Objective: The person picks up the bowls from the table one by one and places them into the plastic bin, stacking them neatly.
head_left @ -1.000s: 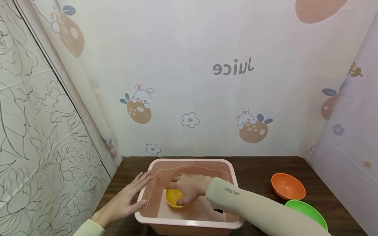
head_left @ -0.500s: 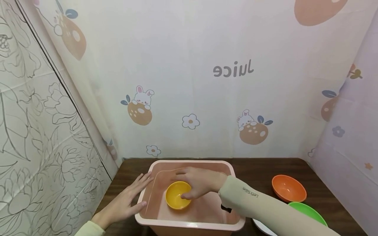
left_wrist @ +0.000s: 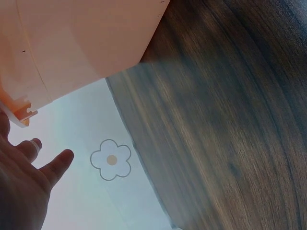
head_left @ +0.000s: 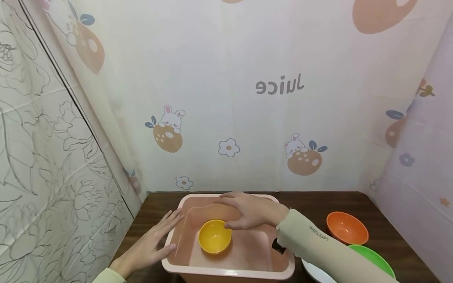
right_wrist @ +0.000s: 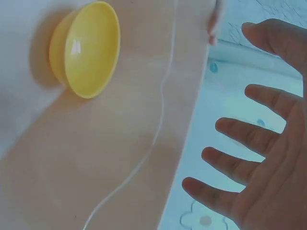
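Note:
A yellow bowl (head_left: pixel 214 236) rests on the floor of the pink tub (head_left: pixel 226 272), toward its left side; the right wrist view shows the same yellow bowl (right_wrist: pixel 93 50) with no hand on it. Above the tub, the right hand (head_left: pixel 253 210) is raised with fingers spread and holds nothing; in its wrist view the right hand (right_wrist: pixel 268 143) is apart from the bowl. The left hand (head_left: pixel 150 243) lies along the tub's left rim, fingers extended and touching it. In the left wrist view, the left hand (left_wrist: pixel 26 177) is beside the tub's outer wall.
On the brown wooden table (head_left: pixel 159 204), an orange bowl (head_left: pixel 347 228) stands at the right with a green bowl (head_left: pixel 373 259) in front of it. A white dish (head_left: pixel 316 272) is partly hidden under the right sleeve. Printed curtains (head_left: pixel 226 98) hang behind and at the sides.
The right hand has let go of the yellow bowl and moved up and to the right, out of the tub. The bowl stays in the tub. The left hand has hardly moved.

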The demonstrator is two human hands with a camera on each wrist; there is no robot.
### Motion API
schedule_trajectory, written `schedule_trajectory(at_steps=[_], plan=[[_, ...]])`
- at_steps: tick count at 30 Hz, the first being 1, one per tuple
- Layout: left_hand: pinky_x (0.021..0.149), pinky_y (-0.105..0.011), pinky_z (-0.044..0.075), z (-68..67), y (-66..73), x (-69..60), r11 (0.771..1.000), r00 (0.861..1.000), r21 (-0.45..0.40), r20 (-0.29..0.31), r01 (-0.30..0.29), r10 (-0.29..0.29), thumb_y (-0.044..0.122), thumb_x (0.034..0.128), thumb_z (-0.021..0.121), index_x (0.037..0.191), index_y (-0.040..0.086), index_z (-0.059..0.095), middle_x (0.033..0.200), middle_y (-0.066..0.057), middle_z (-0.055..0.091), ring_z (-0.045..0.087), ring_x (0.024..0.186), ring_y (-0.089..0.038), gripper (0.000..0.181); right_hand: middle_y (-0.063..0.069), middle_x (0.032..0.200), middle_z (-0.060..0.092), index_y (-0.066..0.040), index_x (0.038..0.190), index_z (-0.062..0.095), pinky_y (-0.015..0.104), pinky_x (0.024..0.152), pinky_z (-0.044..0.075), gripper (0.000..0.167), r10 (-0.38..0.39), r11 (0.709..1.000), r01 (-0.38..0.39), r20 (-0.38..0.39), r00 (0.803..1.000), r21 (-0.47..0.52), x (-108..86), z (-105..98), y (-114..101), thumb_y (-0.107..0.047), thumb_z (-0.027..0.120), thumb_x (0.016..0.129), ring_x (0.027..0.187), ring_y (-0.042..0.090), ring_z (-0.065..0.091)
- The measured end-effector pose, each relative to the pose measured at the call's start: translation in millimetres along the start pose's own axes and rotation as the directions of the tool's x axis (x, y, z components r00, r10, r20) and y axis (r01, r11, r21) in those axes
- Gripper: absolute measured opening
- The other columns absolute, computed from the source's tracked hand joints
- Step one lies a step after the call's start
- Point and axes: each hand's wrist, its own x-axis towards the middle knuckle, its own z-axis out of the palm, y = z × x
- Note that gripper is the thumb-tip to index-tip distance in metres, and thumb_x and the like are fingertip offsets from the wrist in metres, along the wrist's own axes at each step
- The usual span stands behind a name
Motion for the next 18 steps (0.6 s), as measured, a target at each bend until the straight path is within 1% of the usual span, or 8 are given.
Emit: schedule_trajectory(at_steps=[3,6,9,11,16,18], plan=[[0.103,-0.072,0.044,0.3,-1.2,-1.6,1.0,1.0,-0.001,0.003,-0.001,0.001,0.028,0.0939,0.068,0.16,0.018,0.039,0.169,-0.005,0.032,0.031,0.153,-0.039,0.073,0.004,0.159,0.047,-0.028,0.155,0.047,0.053,0.116,0.043,0.069,0.041,0.998,-0.04,-0.029,0.999,0.039,-6.2,-4,4,-0.048,0.069,0.093,0.144,0.028,0.047],[0.104,-0.072,0.043,-0.1,-2.5,-0.5,1.0,1.0,-0.008,0.011,0.0,0.0,0.027,0.0936,0.069,0.16,0.017,0.038,0.169,-0.005,0.031,0.031,0.153,-0.041,0.074,0.004,0.159,0.047,-0.025,0.155,0.047,0.055,0.118,0.04,0.069,0.063,0.995,-0.058,-0.051,0.997,0.082,-13.6,-9,11,-0.046,0.07,0.093,0.145,0.03,0.045],[0.104,-0.073,0.042,-0.7,-3.4,-0.5,1.0,1.0,-0.016,0.017,0.008,-0.008,0.028,0.093,0.069,0.161,0.018,0.038,0.169,-0.005,0.031,0.031,0.153,-0.042,0.075,0.006,0.159,0.048,-0.022,0.154,0.048,0.058,0.117,0.04,0.069,0.067,0.989,-0.057,-0.078,0.995,0.133,-21.6,-12,18,-0.045,0.07,0.094,0.145,0.032,0.046],[0.104,-0.073,0.042,-0.7,-3.7,-0.9,1.0,1.0,-0.022,0.016,0.013,-0.012,0.028,0.0927,0.069,0.16,0.018,0.038,0.169,-0.005,0.031,0.03,0.154,-0.041,0.075,0.008,0.157,0.049,-0.019,0.154,0.049,0.06,0.116,0.041,0.069,0.053,0.987,-0.036,-0.109,0.993,0.155,-26.2,-14,21,-0.045,0.07,0.093,0.144,0.034,0.047],[0.105,-0.073,0.042,0.4,-3.2,-1.3,1.0,1.0,-0.025,0.013,0.009,-0.009,0.027,0.0917,0.07,0.16,0.017,0.039,0.169,-0.006,0.032,0.03,0.154,-0.04,0.076,0.009,0.154,0.052,-0.019,0.151,0.053,0.062,0.113,0.043,0.066,0.027,0.988,0.002,-0.182,0.983,0.157,-38.9,-19,26,-0.041,0.073,0.092,0.141,0.035,0.05],[0.105,-0.073,0.041,0.9,-2.6,-1.5,1.0,1.0,-0.027,0.012,0.009,-0.009,0.026,0.0917,0.07,0.16,0.017,0.039,0.169,-0.007,0.032,0.031,0.153,-0.041,0.076,0.01,0.154,0.053,-0.02,0.15,0.054,0.063,0.112,0.044,0.065,0.033,0.989,-0.003,-0.199,0.979,0.149,-44.4,-21,27,-0.041,0.073,0.091,0.141,0.036,0.051]])
